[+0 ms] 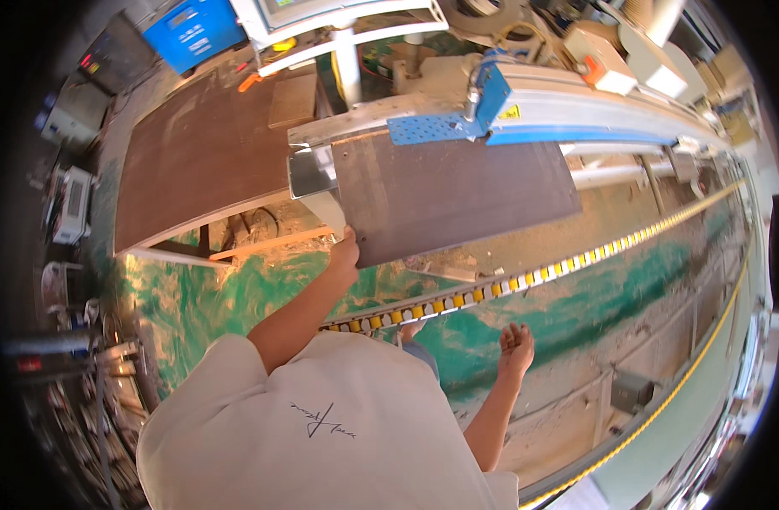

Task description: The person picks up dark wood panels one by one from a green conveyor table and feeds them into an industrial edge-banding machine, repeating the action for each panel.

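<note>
My left hand is closed at the near left corner of a dark brown board, its thumb up along the edge and its other fingers mostly hidden. A pale flat piece touches the same hand, and just beyond it is a shiny metal plate. The board lies level below a blue perforated bracket on the machine. Off to the right, my right hand hangs in the air with its fingers loosely curled and apart, holding nothing.
A brown-topped table stands at the left. A roller rail with yellow wheels crosses close in front of me. Behind the board runs a long machine beam. A yellow-edged conveyor lies at the right, above a dusty green floor.
</note>
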### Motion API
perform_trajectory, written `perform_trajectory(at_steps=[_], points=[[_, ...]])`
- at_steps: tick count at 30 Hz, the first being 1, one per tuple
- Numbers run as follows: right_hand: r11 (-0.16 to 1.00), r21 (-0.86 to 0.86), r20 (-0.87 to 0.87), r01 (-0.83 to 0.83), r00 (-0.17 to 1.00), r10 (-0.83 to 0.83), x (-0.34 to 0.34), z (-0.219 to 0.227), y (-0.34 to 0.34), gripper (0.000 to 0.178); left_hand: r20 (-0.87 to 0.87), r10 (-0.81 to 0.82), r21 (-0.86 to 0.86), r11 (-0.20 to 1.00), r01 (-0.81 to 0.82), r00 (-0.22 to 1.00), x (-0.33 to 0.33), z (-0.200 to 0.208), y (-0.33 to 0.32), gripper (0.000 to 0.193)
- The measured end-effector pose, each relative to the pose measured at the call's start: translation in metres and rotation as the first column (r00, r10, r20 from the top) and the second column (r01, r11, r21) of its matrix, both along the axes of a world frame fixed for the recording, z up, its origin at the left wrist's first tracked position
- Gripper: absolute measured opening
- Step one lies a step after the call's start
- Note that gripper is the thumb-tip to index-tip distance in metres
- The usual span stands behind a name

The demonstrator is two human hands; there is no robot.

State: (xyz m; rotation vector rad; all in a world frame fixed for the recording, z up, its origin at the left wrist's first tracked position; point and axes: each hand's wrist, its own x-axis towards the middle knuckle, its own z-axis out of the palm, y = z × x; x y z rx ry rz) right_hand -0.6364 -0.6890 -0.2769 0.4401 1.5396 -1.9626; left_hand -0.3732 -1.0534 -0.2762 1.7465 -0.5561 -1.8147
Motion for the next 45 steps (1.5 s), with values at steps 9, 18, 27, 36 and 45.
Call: perform_trajectory(at_steps=[9,18,27,36,45], points=[[0.798,0.324,0.05,0.508,0.833,-0.551,0.283,0.007,0.303,0.029,-0.253,-0.289,-0.22,0.947,0.235,0.923,-0.072,-0.076,-0.014,0.058],[0.307,0.306,-0.12,0.901,0.356,-0.927,0.542,0.019,0.43,0.023,-0.211,-0.504,-0.344,0.84,0.419,0.837,-0.05,-0.043,0.056,0.054],[0.226,0.195,-0.333,0.954,0.281,-0.9,0.592,0.02,0.54,0.038,0.152,-0.958,-0.575,-0.287,0.766,-0.245,0.0,0.035,0.44,0.064],[0.033,0.097,-0.356,0.995,0.065,-0.932,0.587,-0.023,0.659,0.079,0.385,-0.6,-0.601,-0.739,0.303,-0.701,0.085,0.061,0.79,0.059],[0.081,-0.125,-0.2,0.989,0.055,-0.978,0.695,-0.018,0.668,0.061,0.88,-0.178,-0.171,-0.984,0.055,-0.44,0.113,0.014,0.99,0.079]])
